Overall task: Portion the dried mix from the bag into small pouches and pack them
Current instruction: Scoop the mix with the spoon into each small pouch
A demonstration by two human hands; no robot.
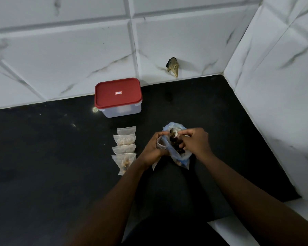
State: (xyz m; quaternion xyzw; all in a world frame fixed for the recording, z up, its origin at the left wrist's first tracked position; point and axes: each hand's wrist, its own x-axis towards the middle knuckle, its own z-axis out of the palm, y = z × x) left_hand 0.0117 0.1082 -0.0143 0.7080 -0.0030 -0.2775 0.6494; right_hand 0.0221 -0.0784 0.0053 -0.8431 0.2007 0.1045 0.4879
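Note:
A clear, blue-tinted bag (182, 157) of dark dried mix stands open on the black counter (60, 157). My left hand (154, 147) grips a small clear pouch (160, 142) against the bag's left side. My right hand (194, 142) is at the bag's mouth, its fingers pinched on some of the mix and the bag's rim. Left of my hands, several small pouches (125, 148) with pale mix lie in an overlapping column.
A clear plastic box with a red lid (118, 94) stands shut behind the pouches, near the tiled wall. White marble-look tiles enclose the counter at the back and right. A dark broken spot (172, 66) marks the back wall.

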